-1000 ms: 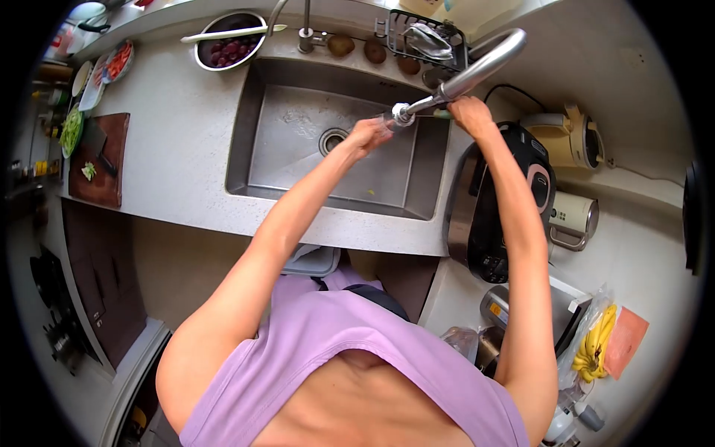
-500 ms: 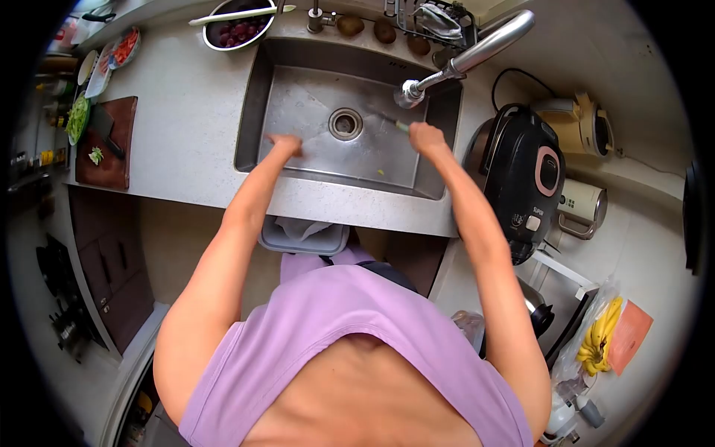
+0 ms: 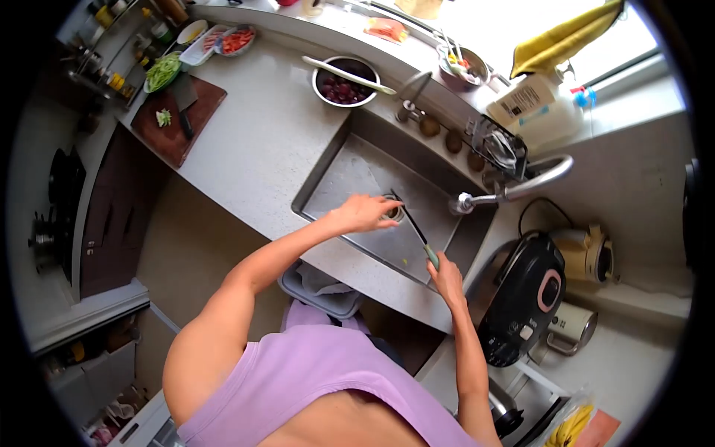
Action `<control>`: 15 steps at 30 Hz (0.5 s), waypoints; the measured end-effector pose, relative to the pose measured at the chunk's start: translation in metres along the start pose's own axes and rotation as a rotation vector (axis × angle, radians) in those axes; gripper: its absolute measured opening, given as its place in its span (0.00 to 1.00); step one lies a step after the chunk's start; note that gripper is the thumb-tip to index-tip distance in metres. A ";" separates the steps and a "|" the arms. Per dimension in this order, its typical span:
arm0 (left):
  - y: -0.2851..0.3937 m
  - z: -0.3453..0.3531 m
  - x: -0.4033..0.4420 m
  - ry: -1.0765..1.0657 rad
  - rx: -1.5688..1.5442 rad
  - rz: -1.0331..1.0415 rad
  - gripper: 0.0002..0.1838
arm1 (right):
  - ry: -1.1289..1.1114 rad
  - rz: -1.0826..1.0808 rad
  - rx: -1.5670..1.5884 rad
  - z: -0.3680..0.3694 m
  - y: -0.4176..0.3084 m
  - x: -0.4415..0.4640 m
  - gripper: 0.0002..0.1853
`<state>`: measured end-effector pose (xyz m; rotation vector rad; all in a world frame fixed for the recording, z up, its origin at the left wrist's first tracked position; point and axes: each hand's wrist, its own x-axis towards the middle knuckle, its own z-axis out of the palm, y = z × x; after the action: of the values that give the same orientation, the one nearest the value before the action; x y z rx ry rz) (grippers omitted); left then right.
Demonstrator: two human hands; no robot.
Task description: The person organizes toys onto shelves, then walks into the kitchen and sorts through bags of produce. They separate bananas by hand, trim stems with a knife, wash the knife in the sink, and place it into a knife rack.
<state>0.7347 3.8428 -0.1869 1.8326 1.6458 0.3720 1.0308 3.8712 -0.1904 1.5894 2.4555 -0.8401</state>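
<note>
My right hand (image 3: 447, 279) is closed around the pale green handle of a slim knife (image 3: 414, 226). Its narrow dark blade points up and left over the steel sink (image 3: 357, 167). My left hand (image 3: 366, 213) reaches over the sink with thumb and fingers apart, near the blade's tip. Whether a fingertip touches the blade, I cannot tell. Below the left fingers, the drain (image 3: 393, 214) is partly covered. A small green scrap (image 3: 405, 261) lies on the sink floor.
A chrome faucet (image 3: 540, 179) arches over the sink's right side. Behind the sink stands a bowl of dark red fruit (image 3: 344, 91) with a pale utensil across it. A cutting board (image 3: 160, 138) holds a cleaver (image 3: 184, 100). A black rice cooker (image 3: 525, 302) stands at right.
The view has turned and shifted, bringing the window ledge into sight. My left hand has moved from the sink's left side to near the blade's tip; the knife stays in my right hand.
</note>
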 end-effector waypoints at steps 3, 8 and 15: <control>0.020 -0.036 -0.016 0.062 -0.451 0.154 0.24 | 0.100 0.025 0.237 -0.012 -0.029 -0.014 0.13; 0.004 -0.044 -0.024 -0.278 -0.700 0.108 0.29 | -0.039 0.083 -0.123 0.060 0.040 0.011 0.14; 0.045 -0.100 -0.073 0.107 -0.349 0.343 0.30 | 0.225 -0.023 0.342 -0.018 -0.067 -0.073 0.09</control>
<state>0.6977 3.7987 -0.0683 1.8421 1.2315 0.8612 1.0096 3.8001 -0.1220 1.8603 2.5927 -1.2007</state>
